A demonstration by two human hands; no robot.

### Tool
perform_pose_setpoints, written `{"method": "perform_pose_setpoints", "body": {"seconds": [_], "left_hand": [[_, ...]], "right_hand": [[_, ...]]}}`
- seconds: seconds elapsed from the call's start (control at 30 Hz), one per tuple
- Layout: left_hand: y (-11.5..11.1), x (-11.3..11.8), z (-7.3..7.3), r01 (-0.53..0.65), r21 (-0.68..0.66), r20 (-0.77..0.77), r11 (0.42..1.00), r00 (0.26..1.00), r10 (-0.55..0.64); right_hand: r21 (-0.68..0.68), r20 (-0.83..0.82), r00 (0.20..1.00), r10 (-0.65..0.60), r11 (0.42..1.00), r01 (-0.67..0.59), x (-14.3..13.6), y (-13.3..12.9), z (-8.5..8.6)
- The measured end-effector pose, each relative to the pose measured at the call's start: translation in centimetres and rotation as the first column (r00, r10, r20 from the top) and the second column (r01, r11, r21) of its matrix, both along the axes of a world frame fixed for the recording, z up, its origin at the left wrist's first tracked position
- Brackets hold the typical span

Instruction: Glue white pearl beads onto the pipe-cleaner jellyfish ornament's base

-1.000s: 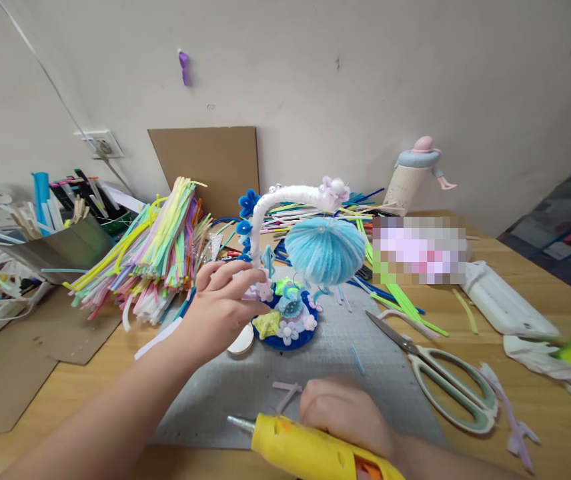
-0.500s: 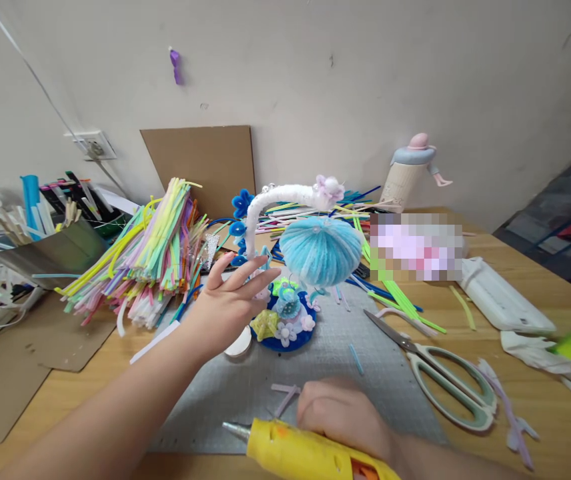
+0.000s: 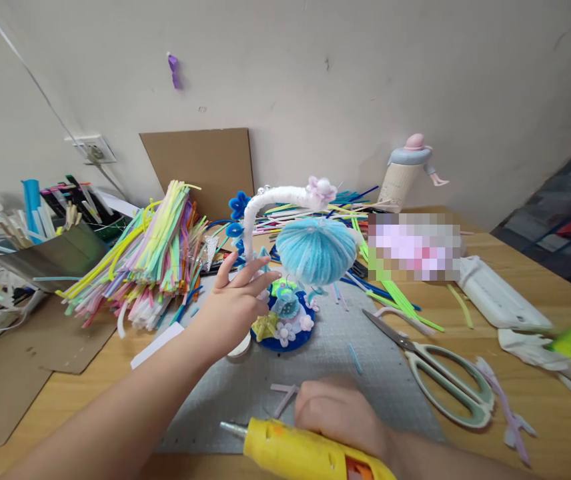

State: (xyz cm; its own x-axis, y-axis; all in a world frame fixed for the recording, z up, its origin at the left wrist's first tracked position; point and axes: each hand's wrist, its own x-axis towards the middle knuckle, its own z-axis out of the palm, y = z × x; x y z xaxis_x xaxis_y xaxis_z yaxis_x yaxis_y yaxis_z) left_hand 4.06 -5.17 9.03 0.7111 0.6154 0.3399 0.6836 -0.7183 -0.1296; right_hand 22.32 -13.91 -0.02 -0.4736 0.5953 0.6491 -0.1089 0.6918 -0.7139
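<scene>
A lamp-shaped pipe-cleaner ornament stands on the grey cutting mat, with a fuzzy white arched stem (image 3: pixel 278 195), a hanging light-blue pleated shade (image 3: pixel 315 252) and a round dark-blue base (image 3: pixel 285 343) bearing small flowers and a yellow star. My left hand (image 3: pixel 233 310) is closed at the stem's lower part, its outer fingers raised and spread; the thumb side is hidden. A small light-blue piece (image 3: pixel 264 253) shows behind those fingers. In the foreground my right hand (image 3: pixel 338 410) grips a yellow hot glue gun (image 3: pixel 295 448), its metal nozzle pointing left above the mat's front edge.
Scissors (image 3: pixel 448 377) lie half open at the right. A thick bundle of pastel pipe cleaners (image 3: pixel 160 247) stands at the left, beside a metal holder (image 3: pixel 60 257) of sticks. Lilac scraps (image 3: pixel 283 399) lie near the nozzle. Cardboard (image 3: pixel 200 167) leans on the wall.
The ornament's arch and shade have swayed slightly left beside my left hand. My right hand and the glue gun stay nearly in place; the whole view has shifted a little.
</scene>
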Motion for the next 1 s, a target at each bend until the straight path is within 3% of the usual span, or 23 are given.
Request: {"method": "perform_pose_setpoints", "body": {"seconds": [0.43, 0.67, 1.0], "left_hand": [[0.0, 0.2, 0.0, 0.033, -0.008, -0.075, 0.999, 0.997, -0.034], [0.0, 0.6, 0.2, 0.040, -0.006, -0.117, 0.999, 0.992, -0.040], [0.7, 0.6, -0.4, 0.039, 0.087, -0.144, 0.995, 0.989, -0.026]], "right_hand": [[0.035, -0.002, 1.000, -0.011, 0.999, 0.011, 0.0, 0.1, 0.9], [0.054, 0.027, 1.000, -0.009, 0.999, 0.008, 0.0, 0.2, 0.4], [0.072, 0.025, 1.000, 0.001, 0.997, -0.003, 0.2, 0.3, 1.0]]}}
